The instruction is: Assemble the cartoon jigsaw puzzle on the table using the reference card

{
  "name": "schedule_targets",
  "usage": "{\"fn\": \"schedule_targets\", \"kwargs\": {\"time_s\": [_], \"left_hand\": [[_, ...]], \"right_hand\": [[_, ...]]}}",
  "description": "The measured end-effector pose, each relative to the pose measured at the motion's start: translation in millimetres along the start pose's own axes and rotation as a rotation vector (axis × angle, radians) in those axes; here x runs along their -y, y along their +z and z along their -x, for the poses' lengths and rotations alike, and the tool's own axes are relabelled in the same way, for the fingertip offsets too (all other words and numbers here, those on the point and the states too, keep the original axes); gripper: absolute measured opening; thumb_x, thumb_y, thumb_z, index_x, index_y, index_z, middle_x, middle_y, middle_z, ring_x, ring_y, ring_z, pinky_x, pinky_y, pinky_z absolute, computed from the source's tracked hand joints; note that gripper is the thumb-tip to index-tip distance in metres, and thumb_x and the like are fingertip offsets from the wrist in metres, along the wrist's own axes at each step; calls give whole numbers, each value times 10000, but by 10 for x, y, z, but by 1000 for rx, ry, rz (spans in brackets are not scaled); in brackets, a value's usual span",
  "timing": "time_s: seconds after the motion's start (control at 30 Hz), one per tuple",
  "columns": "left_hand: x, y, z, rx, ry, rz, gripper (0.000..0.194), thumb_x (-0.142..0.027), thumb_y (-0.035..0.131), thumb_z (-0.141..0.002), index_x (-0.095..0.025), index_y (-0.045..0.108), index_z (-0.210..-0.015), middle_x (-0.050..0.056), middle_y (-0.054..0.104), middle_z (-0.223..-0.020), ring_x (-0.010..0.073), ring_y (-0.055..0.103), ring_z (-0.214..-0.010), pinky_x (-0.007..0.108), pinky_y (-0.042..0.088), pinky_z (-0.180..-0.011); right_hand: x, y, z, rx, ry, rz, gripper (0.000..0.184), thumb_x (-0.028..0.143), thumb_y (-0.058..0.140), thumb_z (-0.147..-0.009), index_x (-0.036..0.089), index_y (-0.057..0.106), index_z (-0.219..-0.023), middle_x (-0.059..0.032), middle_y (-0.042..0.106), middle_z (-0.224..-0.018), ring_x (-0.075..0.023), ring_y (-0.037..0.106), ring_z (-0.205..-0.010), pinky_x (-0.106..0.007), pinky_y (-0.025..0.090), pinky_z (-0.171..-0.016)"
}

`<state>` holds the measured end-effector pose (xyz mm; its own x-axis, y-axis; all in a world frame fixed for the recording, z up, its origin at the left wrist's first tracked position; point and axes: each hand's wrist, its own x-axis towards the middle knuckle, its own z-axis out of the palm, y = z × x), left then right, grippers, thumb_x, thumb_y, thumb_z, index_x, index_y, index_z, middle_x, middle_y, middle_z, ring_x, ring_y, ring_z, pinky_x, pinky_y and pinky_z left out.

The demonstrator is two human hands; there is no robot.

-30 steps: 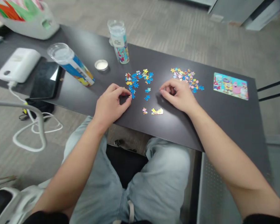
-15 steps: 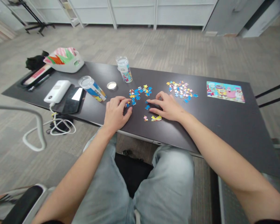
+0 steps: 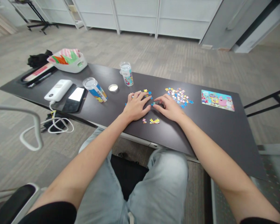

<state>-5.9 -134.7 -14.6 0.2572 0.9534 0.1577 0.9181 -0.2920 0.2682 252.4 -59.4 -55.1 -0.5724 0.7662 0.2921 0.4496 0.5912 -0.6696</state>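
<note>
My left hand [image 3: 137, 107] lies over a group of jigsaw pieces with its fingers spread, hiding most of them. A few yellow and blue pieces [image 3: 149, 92] show past its fingertips. Close beside it, my right hand [image 3: 170, 107] has its thumb and index finger around a small blue puzzle piece [image 3: 153, 104] on the table. Nearer to me lie a single pinkish piece [image 3: 144, 121] and a yellow joined cluster [image 3: 154, 121]. Behind my right hand is a loose pile of mixed pieces [image 3: 179, 95].
A picture card [image 3: 217, 100] lies on the dark table [image 3: 214, 133] at right. Two clear-lidded canisters [image 3: 95, 91] [image 3: 126, 74] and a round lid [image 3: 113, 88] stand to the left, with a phone [image 3: 74, 99], a white power bank [image 3: 58, 90] with its cable, and a white basket [image 3: 72, 67].
My left hand has moved right and spread over the grouped pieces, now close to my right hand. My right fingers have come together around a blue piece. The view has shifted slightly.
</note>
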Motion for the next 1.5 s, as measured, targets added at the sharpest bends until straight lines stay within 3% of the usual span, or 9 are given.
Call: {"fn": "schedule_targets", "kwargs": {"time_s": [0.17,0.33,0.43,0.67,0.87,1.13,1.33,1.5], "left_hand": [[26,-4,40,17,38,3,609,-500,528,-1259,-336,769,-1793,140,675,-1955,427,560,-1823,751,315,-1533],[-42,-15,39,-106,-143,-7,728,-522,520,-1249,-161,657,-1866,220,684,-1927,442,589,-1812,737,330,-1544],[-59,-21,24,-102,-189,-35,729,-549,535,-1229,-150,686,-1820,228,680,-1931,448,570,-1835,733,302,-1569],[163,-45,-223,-121,-178,-32,816,-597,476,-1225,-119,623,-1869,231,657,-1953,436,570,-1831,704,318,-1557],[221,-55,-323,-87,-86,-69,711,-621,507,-1239,-228,804,-1751,210,704,-1906,475,577,-1806,751,335,-1528],[210,-60,-100,-87,90,-23,550,-554,579,-1235,-332,916,-1608,187,769,-1825,476,625,-1713,813,366,-1433],[179,-68,185,-85,94,31,533,-564,577,-1241,-365,935,-1582,170,771,-1826,473,605,-1700,807,372,-1411],[174,-72,235,-49,135,42,568,-609,585,-1233,-378,903,-1644,179,757,-1825,490,592,-1699,808,370,-1409]], "right_hand": [[-24,-14,-9,14,-18,6,412,633,826,-1163,301,893,-1398,-144,773,-1291,-368,776,-1036,-590,681,-1033],[-19,-19,2,19,-34,23,374,616,811,-1177,328,892,-1401,-144,806,-1331,-381,793,-1078,-607,687,-1070],[-10,-31,5,33,-39,35,363,601,807,-1176,326,886,-1400,-145,810,-1322,-391,802,-1105,-612,686,-1086],[31,-57,-4,57,-41,65,330,551,817,-1173,325,875,-1407,-142,822,-1336,-417,829,-1248,-638,670,-1179],[70,-70,-8,84,-34,96,377,552,807,-1185,273,887,-1425,-171,827,-1372,-440,841,-1274,-663,654,-1196],[58,-60,7,49,-34,77,333,467,827,-1181,299,895,-1461,-131,798,-1317,-395,809,-1169,-597,656,-1132],[28,-43,8,55,-51,113,337,417,805,-1194,361,999,-1464,-126,748,-1332,-378,779,-1170,-593,666,-1151],[-76,-60,-22,7,-30,111,419,356,814,-1161,248,1003,-1520,-159,716,-1286,-395,782,-1185,-613,673,-1182]]}}
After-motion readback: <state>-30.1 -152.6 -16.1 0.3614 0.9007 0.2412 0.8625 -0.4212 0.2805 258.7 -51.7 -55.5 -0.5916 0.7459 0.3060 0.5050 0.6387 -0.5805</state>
